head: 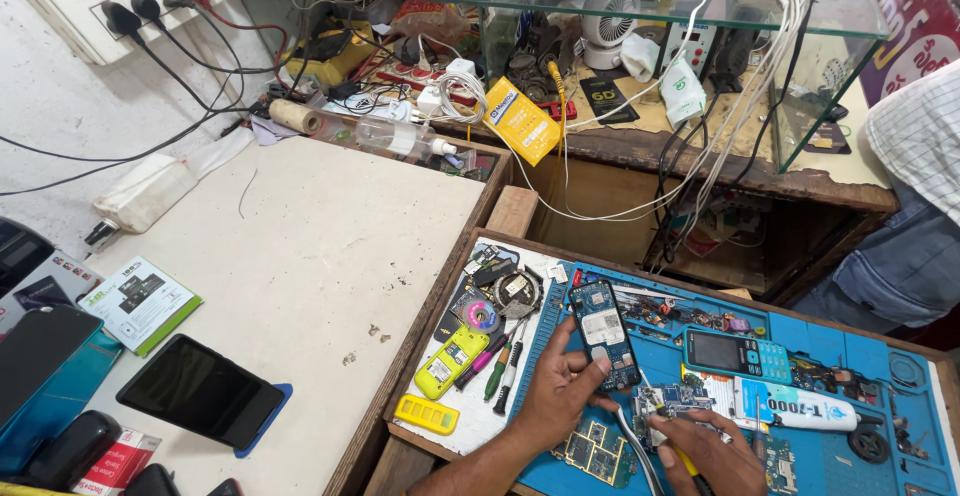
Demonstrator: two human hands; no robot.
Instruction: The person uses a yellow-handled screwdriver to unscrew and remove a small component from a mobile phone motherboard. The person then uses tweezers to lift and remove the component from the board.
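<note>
Head view: the left hand [560, 391] pinches a phone circuit board [604, 333] steady on the blue mat [880, 426]; at its four o'clock, the right hand [712, 451] grips a yellow-handled tool [686, 459], fingers closed.

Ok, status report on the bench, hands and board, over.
Left hand pressing down the phone circuit board. Right hand holding a thin tool at a small board. Blue mat crowded: keypad phone, glue tube alongside.
</note>
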